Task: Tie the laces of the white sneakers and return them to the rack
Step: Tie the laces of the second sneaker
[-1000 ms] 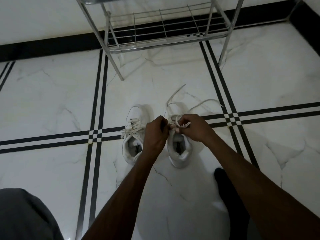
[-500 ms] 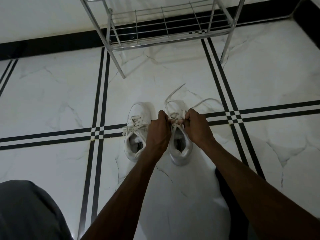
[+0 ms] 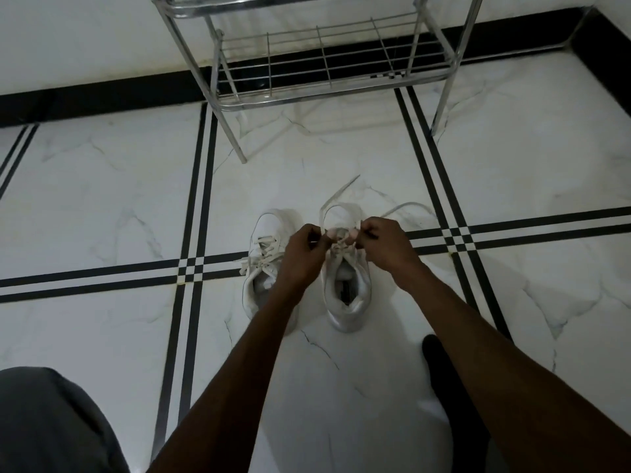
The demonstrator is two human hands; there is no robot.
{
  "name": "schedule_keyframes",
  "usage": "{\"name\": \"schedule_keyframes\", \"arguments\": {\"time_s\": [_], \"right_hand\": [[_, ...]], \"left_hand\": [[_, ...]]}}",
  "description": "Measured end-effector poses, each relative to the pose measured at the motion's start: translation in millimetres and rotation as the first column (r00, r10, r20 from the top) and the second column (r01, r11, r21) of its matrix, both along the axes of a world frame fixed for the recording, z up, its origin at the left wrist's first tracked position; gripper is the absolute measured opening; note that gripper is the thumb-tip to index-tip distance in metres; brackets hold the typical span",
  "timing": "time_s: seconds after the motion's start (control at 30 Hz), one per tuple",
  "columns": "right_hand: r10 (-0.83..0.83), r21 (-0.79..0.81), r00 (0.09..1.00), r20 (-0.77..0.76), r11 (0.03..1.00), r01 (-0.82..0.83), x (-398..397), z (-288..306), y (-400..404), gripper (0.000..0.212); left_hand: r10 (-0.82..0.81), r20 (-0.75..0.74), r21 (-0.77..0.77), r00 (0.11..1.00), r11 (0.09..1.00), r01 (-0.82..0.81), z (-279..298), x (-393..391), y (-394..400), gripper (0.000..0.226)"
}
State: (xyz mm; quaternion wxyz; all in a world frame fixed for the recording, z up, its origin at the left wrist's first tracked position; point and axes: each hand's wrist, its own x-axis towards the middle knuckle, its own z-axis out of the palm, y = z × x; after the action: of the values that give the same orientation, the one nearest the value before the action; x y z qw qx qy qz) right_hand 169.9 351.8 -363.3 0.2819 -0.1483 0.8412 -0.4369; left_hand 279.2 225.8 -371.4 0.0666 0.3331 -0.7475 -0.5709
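Head view: the laces [image 3: 336, 233] of the right white sneaker [image 3: 348, 285] are pinched between the left hand [image 3: 302, 256] and right hand [image 3: 384, 245]. The left white sneaker [image 3: 264, 257] is seen just beside the left hand; the metal rack [image 3: 324, 59] is far past both.
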Motion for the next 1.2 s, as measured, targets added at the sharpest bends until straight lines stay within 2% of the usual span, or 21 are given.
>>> {"name": "schedule_keyframes", "arguments": {"time_s": [0.07,0.17,0.23,0.3,0.4,0.47,0.6,0.77,0.83,0.9,0.97,1.03,1.13,1.2], "right_hand": [[-0.074,-0.112,0.992,0.103,0.990,0.085,-3.1,4.6,-1.0,0.016],[0.004,-0.220,0.993,0.121,0.975,0.023,-6.7,18.6,-7.5,0.016],[0.168,-0.214,0.982,0.091,0.966,-0.145,-5.9,31.9,-14.1,0.017],[0.379,-0.124,0.922,0.076,0.921,-0.368,-6.3,43.3,-20.8,0.017],[0.532,-0.072,0.840,0.108,0.847,-0.527,-8.7,58.7,-24.0,0.023],[0.522,-0.076,0.850,0.076,0.853,-0.517,-11.9,65.1,-21.6,0.032],[0.482,-0.046,0.874,-0.057,0.874,-0.484,-23.9,64.1,-13.7,0.026],[0.494,0.078,0.861,-0.121,0.869,-0.488,-37.9,58.3,-4.6,0.018],[0.449,0.101,0.854,-0.263,0.893,-0.439,-37.0,53.5,-5.3,0.014],[0.371,0.076,0.842,-0.392,0.925,-0.373,-32.5,47.8,-7.6,0.010],[0.259,-0.013,0.870,-0.419,0.957,-0.291,-28.6,43.4,-9.3,0.011],[0.164,-0.126,0.925,-0.343,0.968,-0.219,-27.8,41.1,-10.2,0.014],[0.105,-0.269,0.983,-0.153,0.952,-0.143,-26.1,39.7,-9.5,0.017],[0.080,-0.360,0.996,-0.039,0.929,-0.088,-24.1,38.9,-7.3,0.019]], "left_hand": [[0.036,-0.087,0.152,0.996,0.988,-0.023,17.2,-1.7,-8.6,0.042],[-0.009,-0.241,0.120,0.970,0.992,0.040,39.1,-4.5,-23.5,0.033],[-0.063,-0.286,0.012,0.956,0.997,0.070,48.0,-8.8,-31.0,0.031],[-0.108,-0.287,-0.096,0.952,0.992,0.084,51.8,-12.4,-36.0,0.030],[-0.133,-0.291,-0.042,0.947,0.991,0.127,51.2,-12.0,-36.6,0.034],[-0.145,-0.288,0.048,0.946,0.985,0.166,45.1,-7.8,-32.6,0.044],[-0.198,-0.130,0.121,0.972,0.969,0.213,33.9,-4.6,-21.3,0.060],[-0.169,-0.146,0.128,0.975,0.974,0.188,22.6,-11.0,-16.9,0.039],[-0.123,-0.135,0.144,0.983,0.979,0.142,20.9,-14.5,-13.0,0.033],[-0.086,-0.105,0.157,0.991,0.982,0.102,18.9,-16.5,-10.1,0.031],[-0.083,-0.094,0.180,0.992,0.979,0.099,16.8,-16.0,-9.1,0.033],[-0.119,-0.093,0.079,0.989,0.989,0.126,13.2,-15.4,-11.9,0.034],[-0.199,-0.042,-0.233,0.979,0.955,0.184,13.0,-13.0,-18.8,0.037],[-0.149,-0.017,-0.380,0.989,0.915,0.131,10.9,-12.3,-24.3,0.024]]}}
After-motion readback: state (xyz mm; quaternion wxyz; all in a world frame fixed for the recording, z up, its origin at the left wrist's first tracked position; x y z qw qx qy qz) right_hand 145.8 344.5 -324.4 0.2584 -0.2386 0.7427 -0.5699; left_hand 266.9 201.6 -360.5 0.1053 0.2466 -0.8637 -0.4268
